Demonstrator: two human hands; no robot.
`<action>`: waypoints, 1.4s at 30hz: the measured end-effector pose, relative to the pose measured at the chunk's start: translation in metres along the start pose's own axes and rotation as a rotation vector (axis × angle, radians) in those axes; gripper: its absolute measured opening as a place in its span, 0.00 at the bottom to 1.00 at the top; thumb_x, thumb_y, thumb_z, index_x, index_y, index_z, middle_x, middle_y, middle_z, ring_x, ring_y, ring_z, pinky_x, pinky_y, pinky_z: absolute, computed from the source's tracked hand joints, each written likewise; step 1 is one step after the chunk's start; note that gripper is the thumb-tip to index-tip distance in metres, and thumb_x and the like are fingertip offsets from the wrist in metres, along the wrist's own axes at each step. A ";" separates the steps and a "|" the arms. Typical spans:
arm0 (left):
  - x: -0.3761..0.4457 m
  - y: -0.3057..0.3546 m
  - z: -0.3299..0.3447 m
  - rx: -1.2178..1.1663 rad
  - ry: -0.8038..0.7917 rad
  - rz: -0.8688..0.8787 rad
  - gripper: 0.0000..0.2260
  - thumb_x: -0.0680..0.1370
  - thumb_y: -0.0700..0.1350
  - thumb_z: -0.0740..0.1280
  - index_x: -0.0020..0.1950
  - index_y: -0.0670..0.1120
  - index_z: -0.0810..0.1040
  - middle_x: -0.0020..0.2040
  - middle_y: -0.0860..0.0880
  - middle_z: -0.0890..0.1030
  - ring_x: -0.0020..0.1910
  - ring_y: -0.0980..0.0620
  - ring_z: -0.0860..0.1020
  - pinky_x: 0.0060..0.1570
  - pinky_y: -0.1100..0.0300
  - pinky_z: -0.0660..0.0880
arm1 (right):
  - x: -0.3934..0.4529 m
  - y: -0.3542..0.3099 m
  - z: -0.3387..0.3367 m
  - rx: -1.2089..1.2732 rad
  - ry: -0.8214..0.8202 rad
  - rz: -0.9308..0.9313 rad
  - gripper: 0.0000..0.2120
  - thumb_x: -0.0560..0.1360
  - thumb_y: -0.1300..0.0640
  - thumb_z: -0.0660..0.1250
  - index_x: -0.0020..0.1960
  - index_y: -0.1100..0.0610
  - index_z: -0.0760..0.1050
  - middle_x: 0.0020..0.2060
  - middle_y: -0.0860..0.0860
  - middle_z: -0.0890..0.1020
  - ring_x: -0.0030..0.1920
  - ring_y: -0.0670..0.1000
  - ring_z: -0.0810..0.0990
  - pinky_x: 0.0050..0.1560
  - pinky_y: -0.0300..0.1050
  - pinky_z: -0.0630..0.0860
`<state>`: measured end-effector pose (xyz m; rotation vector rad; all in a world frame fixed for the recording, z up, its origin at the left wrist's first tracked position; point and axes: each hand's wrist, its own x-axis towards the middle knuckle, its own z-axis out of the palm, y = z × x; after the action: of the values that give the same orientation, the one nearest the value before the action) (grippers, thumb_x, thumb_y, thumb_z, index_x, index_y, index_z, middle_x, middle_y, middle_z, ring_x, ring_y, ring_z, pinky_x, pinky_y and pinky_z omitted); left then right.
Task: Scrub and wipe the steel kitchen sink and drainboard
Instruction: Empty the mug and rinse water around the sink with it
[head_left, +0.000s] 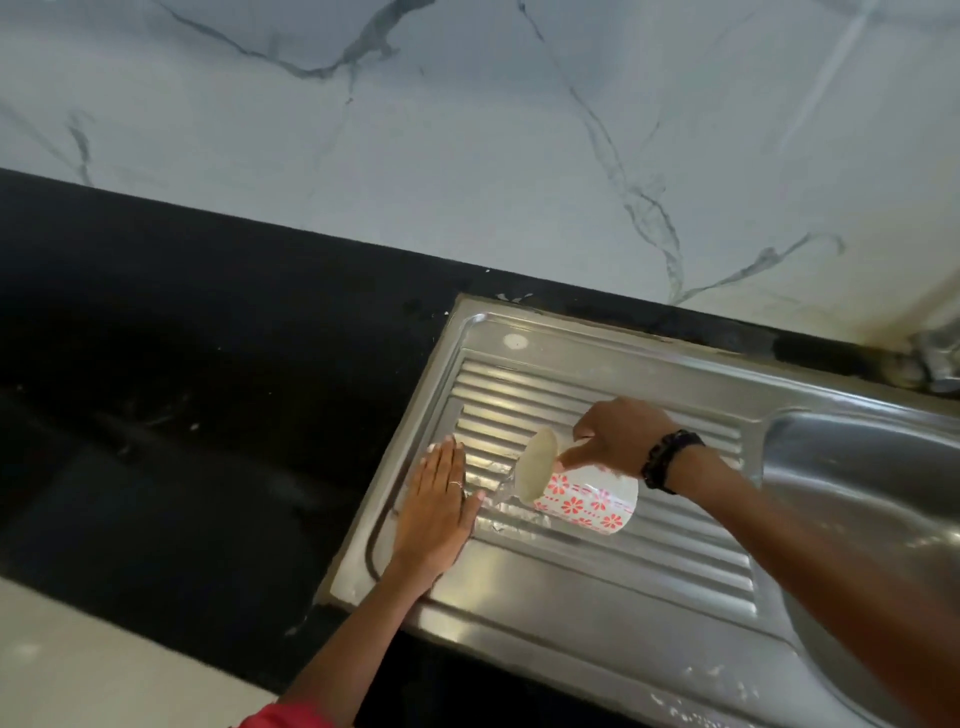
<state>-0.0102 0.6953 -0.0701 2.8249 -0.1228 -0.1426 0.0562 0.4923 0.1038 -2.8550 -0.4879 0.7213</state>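
The drainboard (597, 545) is set into the black bench (208, 338), its ribs running toward the sink (872, 493) at the right edge of the view. The right hand (618, 441) has its grip clamped on a mug (576, 486), white with red flowers, tipped on its side over the ribs with its mouth toward the left hand (434, 512). Water (501, 491) runs from the mug's rim onto the steel just beside that hand. The left hand lies flat on the drainboard's left end, fingers straight and together, a ring on one finger. A dark bracelet (670, 460) circles the right wrist. A marble-patterned wall (519, 130) rises behind the bench.
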 end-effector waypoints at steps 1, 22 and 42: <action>0.006 -0.003 0.001 0.019 -0.018 0.073 0.33 0.73 0.62 0.27 0.74 0.47 0.36 0.75 0.50 0.36 0.74 0.52 0.36 0.73 0.56 0.36 | 0.002 0.002 -0.002 0.039 0.009 0.010 0.17 0.73 0.40 0.65 0.47 0.54 0.79 0.46 0.53 0.81 0.45 0.52 0.78 0.33 0.36 0.65; 0.145 -0.013 -0.003 0.001 0.099 0.111 0.35 0.72 0.62 0.22 0.73 0.43 0.36 0.73 0.47 0.37 0.74 0.51 0.38 0.71 0.58 0.37 | 0.088 0.024 -0.024 0.307 0.198 0.209 0.20 0.75 0.43 0.64 0.32 0.57 0.71 0.31 0.51 0.76 0.29 0.45 0.70 0.31 0.33 0.65; 0.259 0.020 -0.013 -0.081 0.033 0.200 0.31 0.78 0.58 0.39 0.76 0.40 0.47 0.76 0.44 0.44 0.76 0.47 0.44 0.74 0.52 0.43 | 0.173 0.045 -0.086 0.162 0.281 0.268 0.19 0.73 0.44 0.67 0.33 0.58 0.67 0.32 0.51 0.72 0.38 0.53 0.73 0.31 0.40 0.66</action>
<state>0.2462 0.6543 -0.0732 2.7130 -0.3814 -0.0542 0.2533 0.5047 0.0933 -2.8296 -0.0060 0.3638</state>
